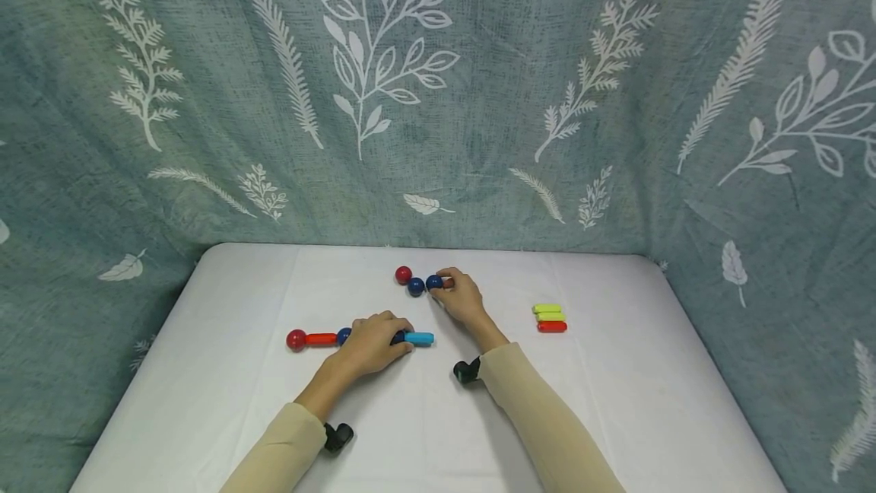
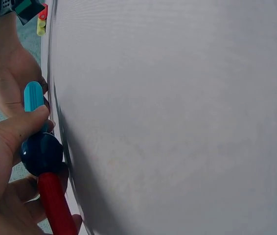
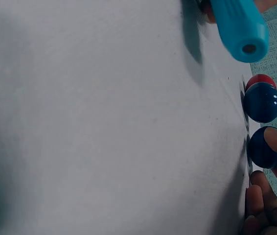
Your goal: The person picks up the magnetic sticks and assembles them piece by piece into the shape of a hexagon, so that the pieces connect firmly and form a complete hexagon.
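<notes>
My left hand [image 1: 372, 342] grips a chain of rods and balls and covers its middle. At the chain's left end is a red ball [image 1: 296, 339], joined to a red rod [image 1: 320, 339] and a blue ball [image 1: 344, 336]. A light blue rod [image 1: 420, 338] sticks out at the right end, fixed to a dark blue ball [image 2: 41, 152] beside the left thumb. My right hand [image 1: 461, 298] pinches a loose blue ball [image 1: 434, 281] between thumb and fingers, farther back on the table. Just left of it lie another blue ball [image 1: 416, 287] and a red ball [image 1: 404, 275].
To the right, two yellow-green rods [image 1: 550, 313] and a red rod [image 1: 552, 327] lie side by side on the white table [image 1: 650, 371]. A patterned green cloth [image 1: 479, 196] hangs behind the table and at both sides.
</notes>
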Motion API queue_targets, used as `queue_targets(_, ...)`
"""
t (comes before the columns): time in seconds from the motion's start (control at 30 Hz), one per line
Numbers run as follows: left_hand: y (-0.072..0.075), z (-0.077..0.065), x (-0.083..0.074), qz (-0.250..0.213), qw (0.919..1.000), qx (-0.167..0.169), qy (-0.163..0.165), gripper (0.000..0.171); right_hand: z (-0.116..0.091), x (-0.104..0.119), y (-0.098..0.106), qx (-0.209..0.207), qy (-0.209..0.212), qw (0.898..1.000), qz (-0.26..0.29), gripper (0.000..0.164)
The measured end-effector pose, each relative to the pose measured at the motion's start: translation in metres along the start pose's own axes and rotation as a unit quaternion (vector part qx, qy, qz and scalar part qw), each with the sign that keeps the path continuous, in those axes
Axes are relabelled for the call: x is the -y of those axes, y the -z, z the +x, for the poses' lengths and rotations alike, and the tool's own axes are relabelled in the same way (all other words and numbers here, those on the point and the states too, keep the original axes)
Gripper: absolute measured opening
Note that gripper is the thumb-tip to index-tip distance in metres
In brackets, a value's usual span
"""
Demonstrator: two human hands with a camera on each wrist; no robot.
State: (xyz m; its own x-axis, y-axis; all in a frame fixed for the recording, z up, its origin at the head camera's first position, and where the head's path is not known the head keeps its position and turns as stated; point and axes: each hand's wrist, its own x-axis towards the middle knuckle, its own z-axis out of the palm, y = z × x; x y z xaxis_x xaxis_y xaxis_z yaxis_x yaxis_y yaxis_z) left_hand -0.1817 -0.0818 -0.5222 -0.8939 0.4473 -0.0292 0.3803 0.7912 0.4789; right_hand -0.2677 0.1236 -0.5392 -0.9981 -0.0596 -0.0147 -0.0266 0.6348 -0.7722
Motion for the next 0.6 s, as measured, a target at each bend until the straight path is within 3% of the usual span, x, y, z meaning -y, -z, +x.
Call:
queue_targets(0.27,0.001,0.0,-0.001,-0.002,1.0,0.002,0.005,0.026,-0.009,0.0,0.008,0.008,0.006,1.0,0.012,0.038)
queue_targets(0.6,0.0,0.0,-0.002,-0.006,0.9999,0.008,0.009,0.026,-0.045,0.001,0.026,0.026,0.014,0.999,0.037,0.037)
